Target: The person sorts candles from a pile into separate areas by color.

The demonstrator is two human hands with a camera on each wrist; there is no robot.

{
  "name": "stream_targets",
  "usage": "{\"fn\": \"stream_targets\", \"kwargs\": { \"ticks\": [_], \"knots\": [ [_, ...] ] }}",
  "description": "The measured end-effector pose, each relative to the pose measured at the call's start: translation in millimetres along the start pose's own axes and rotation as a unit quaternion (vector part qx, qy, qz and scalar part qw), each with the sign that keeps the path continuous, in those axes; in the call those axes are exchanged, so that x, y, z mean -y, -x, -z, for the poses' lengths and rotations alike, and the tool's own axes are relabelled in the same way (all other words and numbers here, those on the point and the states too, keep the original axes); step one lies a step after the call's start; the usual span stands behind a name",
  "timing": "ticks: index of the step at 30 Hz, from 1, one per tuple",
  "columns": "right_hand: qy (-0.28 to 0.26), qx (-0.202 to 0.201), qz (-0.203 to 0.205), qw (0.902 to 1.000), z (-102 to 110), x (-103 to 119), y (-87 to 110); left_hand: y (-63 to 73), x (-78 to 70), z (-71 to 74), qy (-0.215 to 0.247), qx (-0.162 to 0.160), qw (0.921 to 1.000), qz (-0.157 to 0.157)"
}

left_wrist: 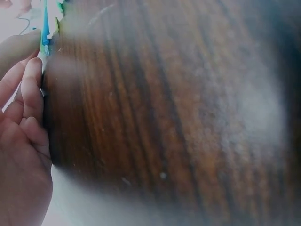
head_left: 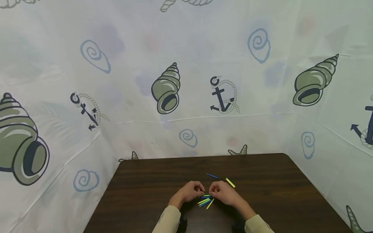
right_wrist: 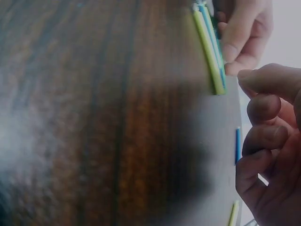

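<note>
Several thin blue and yellow-green sticks (head_left: 204, 202) lie in a loose bunch on the dark wooden table between my two hands. My left hand (head_left: 191, 191) is at the far left end of the bunch with its fingers bent. My right hand (head_left: 223, 193) faces it from the right, its fingertips close to the left ones. In the right wrist view, the right hand (right_wrist: 273, 141) has curled fingers, and a yellow-green stick (right_wrist: 209, 52) lies just beyond its fingertips. A blue stick (left_wrist: 45, 23) shows by the left thumb. Whether either hand pinches a stick is hidden.
Beyond the hands, a single blue stick (head_left: 212, 176) and some yellow sticks (head_left: 230, 183) lie apart on the table (head_left: 140, 181). A pale curtain (head_left: 198, 129) printed with shells and anchors hangs behind the table and along its sides.
</note>
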State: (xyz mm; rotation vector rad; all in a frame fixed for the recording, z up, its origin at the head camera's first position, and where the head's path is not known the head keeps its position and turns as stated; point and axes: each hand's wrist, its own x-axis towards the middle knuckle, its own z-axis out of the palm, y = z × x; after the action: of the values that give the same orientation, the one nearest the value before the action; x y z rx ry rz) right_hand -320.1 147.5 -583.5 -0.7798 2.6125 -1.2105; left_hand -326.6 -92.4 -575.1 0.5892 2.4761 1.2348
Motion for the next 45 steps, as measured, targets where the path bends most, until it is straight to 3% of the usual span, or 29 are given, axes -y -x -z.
{"fn": "stream_targets", "kwargs": {
  "ticks": [20, 39, 45],
  "knots": [
    [0.033, 0.012, -0.022, 0.9991, 0.0, -0.2, -3.1, -3.2, 3.8, -0.4, -0.005, -0.001, 1.0, 0.001],
    [0.015, 0.051, -0.034, 0.998, 4.8, 0.1, -8.1, -0.2, -1.2, 2.1, -0.016, 0.008, 0.9998, 0.002],
    [0.014, 0.068, -0.026, 0.9973, 3.1, -18.7, -17.7, -4.6, 7.1, 2.1, -0.005, 0.016, 0.9999, -0.003]
  ]
}}
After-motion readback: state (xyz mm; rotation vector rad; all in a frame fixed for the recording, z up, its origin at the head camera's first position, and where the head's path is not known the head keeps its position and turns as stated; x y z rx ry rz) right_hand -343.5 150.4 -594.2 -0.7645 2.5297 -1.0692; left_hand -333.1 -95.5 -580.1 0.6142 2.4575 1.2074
